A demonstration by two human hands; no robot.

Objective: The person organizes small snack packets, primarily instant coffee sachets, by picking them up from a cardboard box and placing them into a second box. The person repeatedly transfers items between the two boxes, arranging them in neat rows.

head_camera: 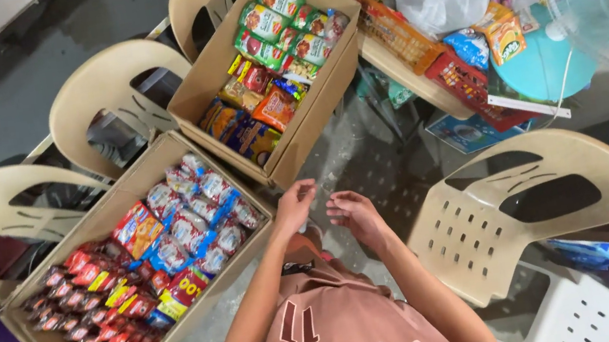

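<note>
- Presently, the left hand (295,206) and right hand (355,214) hang loosely open and empty, at three o'clock of the near cardboard box (82,240).
- Its snack sachets (199,219) look light, crinkly, slippery; best pinched at a sealed edge.
- Lower layers are hidden; the box's near corner is cut off.

Person wears a sleeveless, dusty-pink jersey-style top (344,326) with dark maroon numerals and white script lettering outlined in maroon; both arms bare, no rings, watch or gloves visible.
</note>
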